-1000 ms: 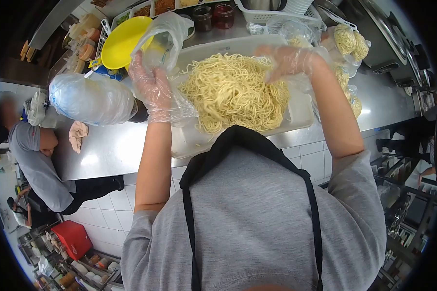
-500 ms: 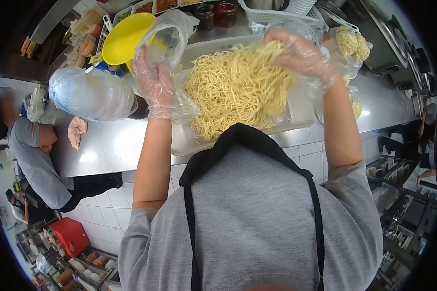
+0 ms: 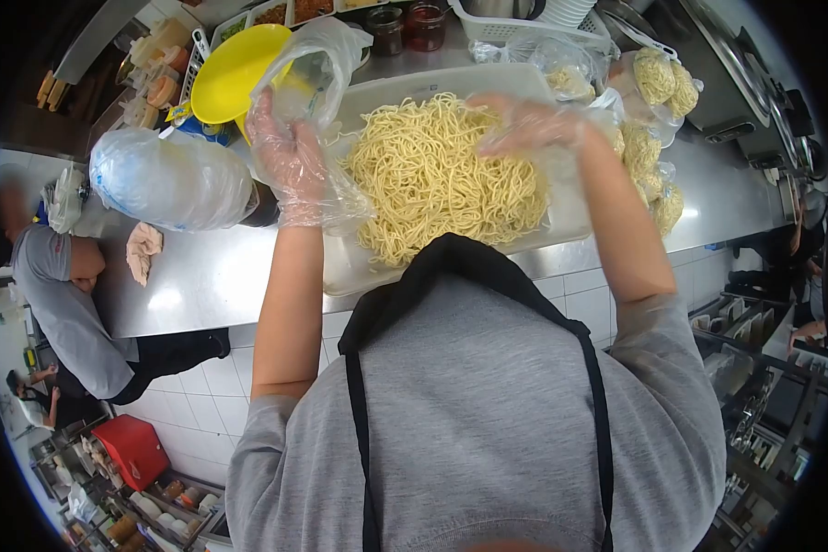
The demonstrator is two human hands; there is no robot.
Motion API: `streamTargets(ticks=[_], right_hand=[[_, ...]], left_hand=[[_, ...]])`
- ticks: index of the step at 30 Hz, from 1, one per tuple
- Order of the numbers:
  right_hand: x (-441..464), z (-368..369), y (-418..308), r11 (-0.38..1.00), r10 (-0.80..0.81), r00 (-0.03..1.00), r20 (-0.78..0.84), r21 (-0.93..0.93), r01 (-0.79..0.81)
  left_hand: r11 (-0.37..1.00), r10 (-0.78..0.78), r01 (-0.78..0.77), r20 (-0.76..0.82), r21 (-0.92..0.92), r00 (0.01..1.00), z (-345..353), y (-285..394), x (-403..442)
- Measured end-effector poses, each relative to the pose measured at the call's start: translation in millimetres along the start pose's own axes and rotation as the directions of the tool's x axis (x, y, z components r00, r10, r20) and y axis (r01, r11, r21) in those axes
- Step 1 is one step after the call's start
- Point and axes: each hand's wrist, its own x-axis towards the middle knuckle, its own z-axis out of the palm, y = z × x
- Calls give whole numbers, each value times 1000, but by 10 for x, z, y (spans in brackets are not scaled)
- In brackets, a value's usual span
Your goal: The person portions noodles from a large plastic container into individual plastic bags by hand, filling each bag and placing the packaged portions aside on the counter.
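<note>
A large heap of pale yellow noodles point(image 3: 442, 184) lies in a shallow translucent tray point(image 3: 359, 273) on the steel counter. My left hand point(image 3: 290, 166), in a clear plastic glove, grips a clear plastic bag point(image 3: 336, 64) at the tray's left side, its mouth held wide. Over the right part of the heap is my right hand point(image 3: 538, 124), also gloved and slightly blurred. Its fingers are stretched out, thumb apart, and I see no noodles lifted in them.
Filled noodle bags point(image 3: 644, 156) sit right of the tray. To the left are a yellow bowl point(image 3: 239, 74), a plastic-wrapped bundle point(image 3: 170, 179) and a crumpled cloth point(image 3: 144, 250). Jars point(image 3: 424, 28) and a white basket point(image 3: 501, 30) line the back. A person point(image 3: 64, 285) is at the counter's left end.
My right hand has dropped the lifted noodles back onto the heap and moved slightly left and down, fingers now stretched. My left hand and the bag have hardly moved.
</note>
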Motion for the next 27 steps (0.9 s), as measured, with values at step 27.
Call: streamTargets(ticks=[27], right_hand=[[-1123, -109, -1204, 692, -432, 659, -617, 243, 680]], left_hand=[[1000, -5, 4, 26, 27, 1000, 0, -62, -8]])
